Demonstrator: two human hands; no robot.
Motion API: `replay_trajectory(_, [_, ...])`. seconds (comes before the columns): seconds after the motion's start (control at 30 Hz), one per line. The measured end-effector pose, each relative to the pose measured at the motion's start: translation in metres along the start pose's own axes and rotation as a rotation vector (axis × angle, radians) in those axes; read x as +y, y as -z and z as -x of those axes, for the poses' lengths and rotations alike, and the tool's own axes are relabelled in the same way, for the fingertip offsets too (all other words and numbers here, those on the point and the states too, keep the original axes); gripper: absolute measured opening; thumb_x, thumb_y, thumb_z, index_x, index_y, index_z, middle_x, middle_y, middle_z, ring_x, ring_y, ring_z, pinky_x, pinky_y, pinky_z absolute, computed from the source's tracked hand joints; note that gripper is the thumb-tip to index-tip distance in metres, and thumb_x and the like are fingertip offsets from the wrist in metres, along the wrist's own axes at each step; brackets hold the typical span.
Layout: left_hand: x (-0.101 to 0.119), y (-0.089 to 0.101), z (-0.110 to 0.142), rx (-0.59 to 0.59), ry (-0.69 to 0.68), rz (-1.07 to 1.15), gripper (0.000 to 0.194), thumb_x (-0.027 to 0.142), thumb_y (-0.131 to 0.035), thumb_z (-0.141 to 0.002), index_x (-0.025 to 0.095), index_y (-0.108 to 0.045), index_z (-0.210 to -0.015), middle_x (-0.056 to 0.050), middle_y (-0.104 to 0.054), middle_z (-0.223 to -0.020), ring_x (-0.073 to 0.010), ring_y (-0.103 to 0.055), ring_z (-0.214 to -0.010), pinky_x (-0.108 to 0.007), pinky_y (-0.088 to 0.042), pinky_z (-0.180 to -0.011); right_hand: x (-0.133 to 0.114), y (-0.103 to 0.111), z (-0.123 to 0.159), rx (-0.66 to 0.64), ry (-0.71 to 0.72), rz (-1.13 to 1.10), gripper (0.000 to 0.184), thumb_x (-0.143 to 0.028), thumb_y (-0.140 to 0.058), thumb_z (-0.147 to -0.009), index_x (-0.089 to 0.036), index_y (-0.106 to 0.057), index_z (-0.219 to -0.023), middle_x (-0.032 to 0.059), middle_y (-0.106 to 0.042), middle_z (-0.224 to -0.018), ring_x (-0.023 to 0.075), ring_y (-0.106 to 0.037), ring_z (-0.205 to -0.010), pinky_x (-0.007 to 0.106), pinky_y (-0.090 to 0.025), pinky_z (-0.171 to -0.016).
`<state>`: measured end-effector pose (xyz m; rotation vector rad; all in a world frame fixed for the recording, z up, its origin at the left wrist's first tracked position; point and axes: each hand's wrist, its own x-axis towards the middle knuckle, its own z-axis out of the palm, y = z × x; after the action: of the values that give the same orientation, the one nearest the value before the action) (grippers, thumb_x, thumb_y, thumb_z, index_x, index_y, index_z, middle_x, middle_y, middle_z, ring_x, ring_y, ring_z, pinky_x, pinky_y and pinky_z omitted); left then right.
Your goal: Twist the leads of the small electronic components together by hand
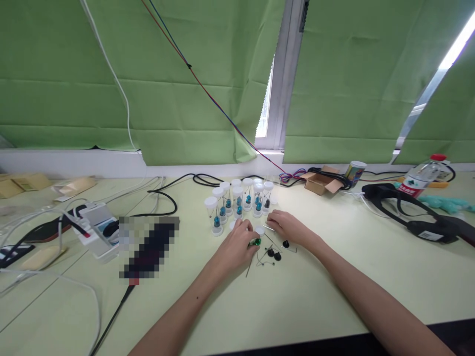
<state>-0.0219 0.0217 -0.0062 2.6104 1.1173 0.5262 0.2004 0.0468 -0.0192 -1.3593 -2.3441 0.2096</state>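
My left hand (239, 243) is closed, with a small green piece (256, 242) pinched between thumb and fingers. My right hand (284, 226) rests low over the table with curled fingers around a thin metal rod (268, 228), whose tip sticks out to the left. Between and below the hands lie black round pieces (277, 256), thin wires (262, 263) and another thin rod (249, 268). Just beyond stand several clear tubes (216, 217) with white caps, each holding a blue or dark piece on a stem. A white cap (260, 231) shows beside my left fingertips.
A small open cardboard box (322, 182) with black cable sits at the back, beside a printed can (355, 173). On the right are a bottle with a red cap (421, 175) and a black headset (419, 220). White cables and a power strip (99, 230) occupy the left.
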Motion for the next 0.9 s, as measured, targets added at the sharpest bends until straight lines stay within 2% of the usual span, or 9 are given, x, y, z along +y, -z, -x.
replay_trajectory(0.2, [-0.001, 0.003, 0.000, 0.050, -0.003, 0.039, 0.020, 0.030, -0.054, -0.087, 0.022, -0.070, -0.099, -0.007, -0.055, -0.096, -0.0263, -0.046, -0.101, -0.037, -0.043, -0.081, -0.012, -0.002, 0.003, 0.067, 0.155, -0.052, 0.022, -0.023, -0.043, -0.098, -0.019, -0.062, -0.109, 0.0103, -0.064, -0.100, 0.0227, -0.059, -0.096, 0.035, -0.049, -0.081])
replay_trajectory(0.3, [-0.003, 0.005, -0.002, 0.105, 0.009, 0.054, 0.020, 0.027, -0.050, -0.090, 0.021, -0.068, -0.097, -0.007, -0.056, -0.093, -0.0251, -0.048, -0.099, -0.036, -0.044, -0.081, -0.015, -0.004, 0.005, 0.067, 0.213, -0.057, 0.024, -0.020, -0.046, -0.096, -0.019, -0.062, -0.114, 0.0119, -0.064, -0.106, 0.0252, -0.057, -0.104, 0.039, -0.050, -0.086])
replay_trajectory(0.47, [-0.005, 0.005, -0.004, 0.186, 0.076, 0.016, 0.024, 0.020, -0.042, -0.092, 0.018, -0.066, -0.092, -0.007, -0.056, -0.093, -0.0235, -0.051, -0.095, -0.037, -0.043, -0.083, -0.017, -0.005, 0.005, 0.058, 0.237, -0.056, 0.026, -0.016, -0.047, -0.094, -0.019, -0.062, -0.115, 0.0114, -0.066, -0.107, 0.0257, -0.057, -0.104, 0.041, -0.050, -0.088])
replay_trajectory(0.73, [-0.011, 0.005, -0.006, 0.205, 0.129, -0.053, 0.027, 0.014, -0.043, -0.089, 0.017, -0.068, -0.081, -0.010, -0.062, -0.087, -0.0249, -0.055, -0.089, -0.036, -0.042, -0.081, -0.016, -0.008, 0.004, 0.067, 0.242, -0.046, 0.023, -0.015, -0.046, -0.095, -0.017, -0.065, -0.109, 0.0116, -0.067, -0.102, 0.0245, -0.058, -0.100, 0.040, -0.051, -0.085])
replay_trajectory(0.9, [-0.013, 0.008, -0.007, 0.211, 0.145, -0.007, 0.025, 0.014, -0.045, -0.086, 0.018, -0.069, -0.078, -0.009, -0.065, -0.083, -0.0249, -0.058, -0.088, -0.035, -0.041, -0.080, -0.015, -0.011, 0.004, 0.076, 0.239, -0.049, 0.023, -0.018, -0.046, -0.096, -0.018, -0.065, -0.108, 0.0111, -0.067, -0.100, 0.0240, -0.058, -0.100, 0.039, -0.050, -0.085])
